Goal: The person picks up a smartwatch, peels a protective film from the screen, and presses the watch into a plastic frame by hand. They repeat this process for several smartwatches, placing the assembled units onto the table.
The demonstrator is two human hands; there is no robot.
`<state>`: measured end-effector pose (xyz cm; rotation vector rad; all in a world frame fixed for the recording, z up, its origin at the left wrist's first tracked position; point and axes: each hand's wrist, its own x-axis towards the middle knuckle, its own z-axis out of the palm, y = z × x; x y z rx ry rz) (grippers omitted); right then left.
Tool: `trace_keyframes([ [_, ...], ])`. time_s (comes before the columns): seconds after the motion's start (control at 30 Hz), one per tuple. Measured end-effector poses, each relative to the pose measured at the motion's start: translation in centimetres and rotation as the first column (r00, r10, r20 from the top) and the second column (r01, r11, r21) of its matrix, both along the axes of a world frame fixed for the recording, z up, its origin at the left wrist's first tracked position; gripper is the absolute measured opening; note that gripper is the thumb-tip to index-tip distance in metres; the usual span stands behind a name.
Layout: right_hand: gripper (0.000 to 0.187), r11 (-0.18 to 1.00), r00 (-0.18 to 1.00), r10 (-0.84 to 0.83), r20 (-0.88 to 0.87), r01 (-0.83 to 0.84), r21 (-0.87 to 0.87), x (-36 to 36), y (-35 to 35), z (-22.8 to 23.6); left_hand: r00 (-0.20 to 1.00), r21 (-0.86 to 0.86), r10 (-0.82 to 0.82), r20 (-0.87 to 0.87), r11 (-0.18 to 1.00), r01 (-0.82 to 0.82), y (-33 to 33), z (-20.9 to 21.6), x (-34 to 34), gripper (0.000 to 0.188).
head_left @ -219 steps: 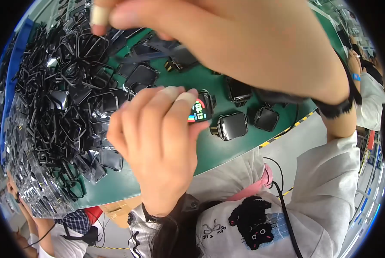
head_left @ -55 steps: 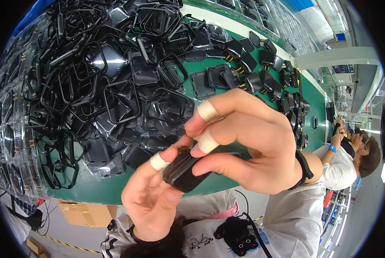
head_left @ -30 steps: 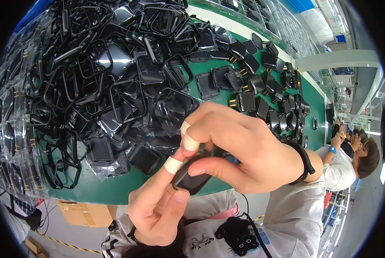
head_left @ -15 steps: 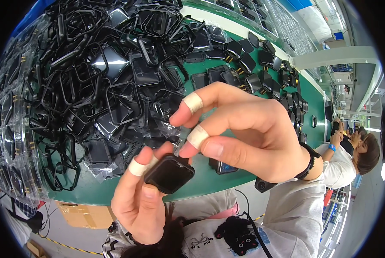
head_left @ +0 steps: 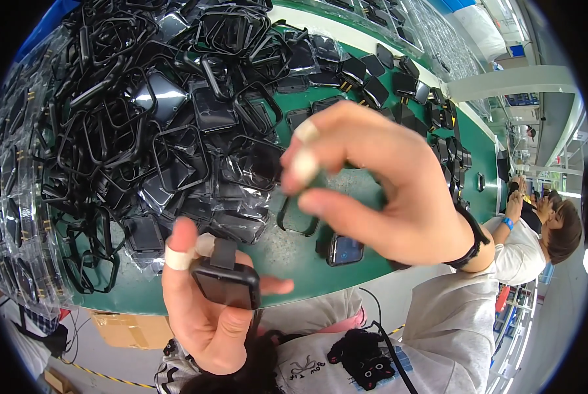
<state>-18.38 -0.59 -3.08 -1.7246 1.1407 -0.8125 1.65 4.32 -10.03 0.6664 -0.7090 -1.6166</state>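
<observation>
My left hand [head_left: 205, 328] is closed round a small black watch-like case [head_left: 231, 287] with rounded corners and a dark face. A short dark strip [head_left: 224, 253] stands up from its far edge. Pale tape wraps some fingertips on both hands. To the right and farther off, my right hand [head_left: 399, 190] hovers over the table with thumb and fingers apart. Its fingertips are smeared by motion, and nothing shows between them. Below those fingertips a thin black frame [head_left: 298, 226] lies on the table. Beside it sits a small device with a lit screen [head_left: 345, 250].
A heap of black frames [head_left: 110, 131] and film-wrapped dark panels [head_left: 214, 110] covers the left of the green table [head_left: 294, 269]. Black blocks with gold contacts [head_left: 375, 92] stand at the far right. Clear trays [head_left: 18, 217] rise at the left edge. Another person [head_left: 534, 246] sits at right.
My right hand has drawn away from the case, and its thumb and fingers have parted. My left hand has shifted left and slightly down, tilting the case so the strip shows.
</observation>
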Motion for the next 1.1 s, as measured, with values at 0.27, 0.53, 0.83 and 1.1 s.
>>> trace_keyframes([
  [0.27, 0.042, 0.962, 0.785, -0.098, -0.611, -0.083, -0.261, 0.2, -1.9, -1.4, 0.989, -0.224, -0.043, 0.138, 0.972, 0.073, -0.3, -0.2, 0.2, 0.075],
  [0.53, 0.037, 0.974, 0.851, -0.093, -0.516, -0.031, -0.226, 0.2, -1.8, -2.0, 0.963, 0.044, -0.084, 0.256, 0.996, 0.075, -0.5, 1.5, -0.7, 0.066],
  [0.83, 0.021, 0.723, 0.981, -0.044, -0.190, -0.100, -0.684, -0.1, 0.8, 0.0, 1.000, 0.082, 0.005, -0.001, 0.997, -0.005, -0.6, 1.0, -1.6, 0.063],
  [1.1, 0.018, 0.581, 0.968, 0.058, -0.246, -0.233, -0.780, -0.9, 2.7, -0.7, 0.978, 0.073, 0.181, -0.106, 0.982, -0.174, 0.2, 1.5, -2.7, 0.064],
])
